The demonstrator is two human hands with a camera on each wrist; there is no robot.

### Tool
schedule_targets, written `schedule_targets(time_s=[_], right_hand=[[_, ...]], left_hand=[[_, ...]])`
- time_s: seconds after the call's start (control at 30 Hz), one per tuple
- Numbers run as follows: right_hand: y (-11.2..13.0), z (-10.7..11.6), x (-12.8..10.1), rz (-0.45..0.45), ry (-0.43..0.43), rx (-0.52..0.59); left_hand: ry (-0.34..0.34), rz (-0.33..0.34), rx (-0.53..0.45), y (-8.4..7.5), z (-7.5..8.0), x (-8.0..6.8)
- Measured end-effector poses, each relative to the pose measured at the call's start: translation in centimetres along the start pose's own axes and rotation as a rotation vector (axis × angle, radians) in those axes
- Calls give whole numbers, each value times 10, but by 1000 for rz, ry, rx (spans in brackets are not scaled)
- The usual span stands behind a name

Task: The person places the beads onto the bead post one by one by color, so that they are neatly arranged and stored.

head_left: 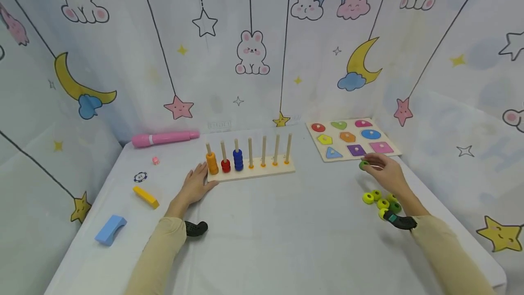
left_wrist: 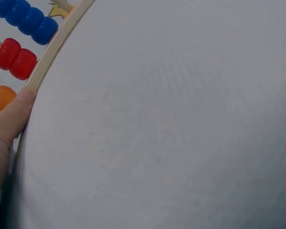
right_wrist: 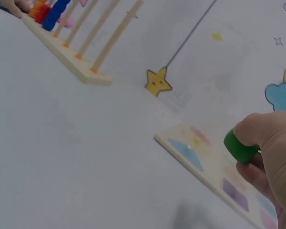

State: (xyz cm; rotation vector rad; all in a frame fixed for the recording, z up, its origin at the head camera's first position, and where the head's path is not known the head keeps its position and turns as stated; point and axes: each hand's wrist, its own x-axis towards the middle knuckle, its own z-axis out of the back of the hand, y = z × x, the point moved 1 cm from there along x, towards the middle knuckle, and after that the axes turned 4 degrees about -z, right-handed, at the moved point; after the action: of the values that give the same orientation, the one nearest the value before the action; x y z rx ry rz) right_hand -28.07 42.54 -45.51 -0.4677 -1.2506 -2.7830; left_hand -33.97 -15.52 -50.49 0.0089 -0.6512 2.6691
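A wooden peg stand (head_left: pixel 254 175) holds orange beads (head_left: pixel 212 163), two red beads (head_left: pixel 225 165) and blue beads (head_left: pixel 238 160) on its left pegs; the pegs to their right are bare. My left hand (head_left: pixel 195 185) grips the stand's left end, its thumb (left_wrist: pixel 20 112) against the front edge. Between thumb and fingers, my right hand (head_left: pixel 386 174) pinches a green bead (right_wrist: pixel 240 146), raised near the front edge of a shape puzzle board (head_left: pixel 348 139). Loose yellow-green beads (head_left: pixel 368 198) and a darker green bead (head_left: pixel 395 207) lie beside the right wrist.
At the left lie a pink microphone-like toy (head_left: pixel 165 138), a small pink die (head_left: pixel 155 160), a round chip (head_left: pixel 140 177), a yellow block (head_left: pixel 145 197) and a blue arch block (head_left: pixel 111 230). A patterned curtain (head_left: pixel 229 85) rises behind the white table (head_left: pixel 278 240).
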Motion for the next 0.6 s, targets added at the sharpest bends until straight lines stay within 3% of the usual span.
schedule_targets(time_s=[0.23,0.37,0.6], right_hand=[[57,-35,32,137,28,116],[101,-48,42,212,59,178],[161,-68,50,240,69,215]], left_hand=[[-3,-1,-3,-1,0,-2],[1,-1,-11,-3,1,-2],[-3,-2,-20,-3,0,0]])
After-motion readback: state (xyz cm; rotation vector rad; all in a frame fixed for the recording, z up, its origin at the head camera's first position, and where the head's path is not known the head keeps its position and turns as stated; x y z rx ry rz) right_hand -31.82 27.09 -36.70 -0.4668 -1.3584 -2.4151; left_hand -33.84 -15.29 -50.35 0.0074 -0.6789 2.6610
